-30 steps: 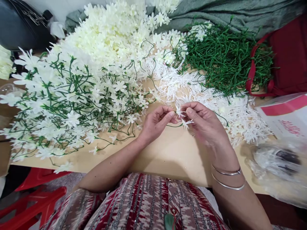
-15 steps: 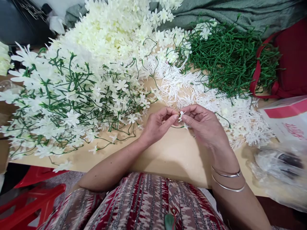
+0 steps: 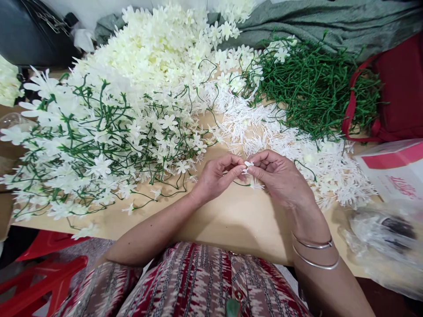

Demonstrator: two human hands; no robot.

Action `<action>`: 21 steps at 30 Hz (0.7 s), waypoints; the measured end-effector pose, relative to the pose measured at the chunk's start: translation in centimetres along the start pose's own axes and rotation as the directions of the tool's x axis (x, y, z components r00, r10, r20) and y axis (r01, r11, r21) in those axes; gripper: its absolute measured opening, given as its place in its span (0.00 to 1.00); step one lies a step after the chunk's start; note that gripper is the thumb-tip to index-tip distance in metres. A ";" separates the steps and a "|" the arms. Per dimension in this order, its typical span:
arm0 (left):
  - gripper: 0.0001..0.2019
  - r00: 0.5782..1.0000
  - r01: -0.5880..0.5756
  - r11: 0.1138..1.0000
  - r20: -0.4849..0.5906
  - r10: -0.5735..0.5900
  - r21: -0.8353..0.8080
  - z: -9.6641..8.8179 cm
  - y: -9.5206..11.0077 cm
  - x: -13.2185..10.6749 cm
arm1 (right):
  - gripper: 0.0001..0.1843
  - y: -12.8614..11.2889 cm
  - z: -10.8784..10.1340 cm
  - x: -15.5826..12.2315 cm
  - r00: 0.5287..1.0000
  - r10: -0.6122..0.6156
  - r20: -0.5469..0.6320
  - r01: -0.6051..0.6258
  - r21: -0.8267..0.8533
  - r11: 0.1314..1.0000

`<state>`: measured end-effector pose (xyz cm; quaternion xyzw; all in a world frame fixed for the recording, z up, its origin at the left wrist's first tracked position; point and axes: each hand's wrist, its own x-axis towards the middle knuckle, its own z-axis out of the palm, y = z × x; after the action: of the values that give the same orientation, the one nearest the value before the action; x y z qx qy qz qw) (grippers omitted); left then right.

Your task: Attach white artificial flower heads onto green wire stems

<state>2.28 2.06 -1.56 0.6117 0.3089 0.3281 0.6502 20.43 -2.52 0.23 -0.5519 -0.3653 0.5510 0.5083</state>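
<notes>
My left hand (image 3: 218,177) is closed in a pinch at the middle of the table, on a green flower stem (image 3: 243,184) that shows below its fingertips. Thumb and forefinger of my right hand (image 3: 280,176) pinch a small white artificial flower (image 3: 247,164), right against the left fingertips. Part of the flower is hidden by the fingers. Just beyond both hands lie many loose white stamen pieces (image 3: 244,125). Assembled white flowers on green stems (image 3: 109,136) are heaped to the left. A tangle of bare green stems (image 3: 307,88) sits at the back right.
Cream petals (image 3: 155,48) are piled at the back. A red bag (image 3: 401,88), a white and pink package (image 3: 393,167) and a clear plastic bag (image 3: 390,237) line the right side. Grey-green cloth (image 3: 317,22) and a black handbag (image 3: 36,33) lie behind. A red stool (image 3: 42,277) stands below left.
Both hands stay together and appear slightly lower in view. The small white flower has turned between the fingertips, and more of the white tips below it now show.
</notes>
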 end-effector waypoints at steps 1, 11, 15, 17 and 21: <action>0.23 1.000 0.004 1.000 0.011 -0.004 0.002 -0.1 0.0 0.0 | 0.19 0.0 -0.1 0.0 1.000 -0.001 0.010 0.001 0.004 1.000; 0.19 0.990 -0.103 0.991 -0.090 0.111 0.089 0.1 1.0 0.2 | 0.16 -0.2 -0.3 -0.1 0.979 -0.177 -0.105 0.177 -0.004 0.984; 0.08 0.933 -0.135 0.855 -0.227 0.280 0.500 -1.1 4.9 -0.3 | 0.09 -1.0 -2.1 -0.2 0.864 -0.394 -0.313 0.371 -0.130 0.919; 0.05 0.912 -0.105 0.685 -0.204 0.355 0.721 -2.1 6.6 -1.0 | 0.08 -1.3 -2.9 -0.3 0.788 -0.480 -0.385 0.407 -0.259 0.876; 0.09 0.939 0.032 0.199 -0.097 0.330 0.980 -3.9 7.9 -2.8 | 0.06 -1.8 -3.2 -0.7 0.749 -0.552 -0.367 0.338 -0.506 0.794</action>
<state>-2.89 2.41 6.13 0.8546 0.4741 0.2087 0.0350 23.80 -3.32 1.69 -0.6617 -0.4520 0.1600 0.5764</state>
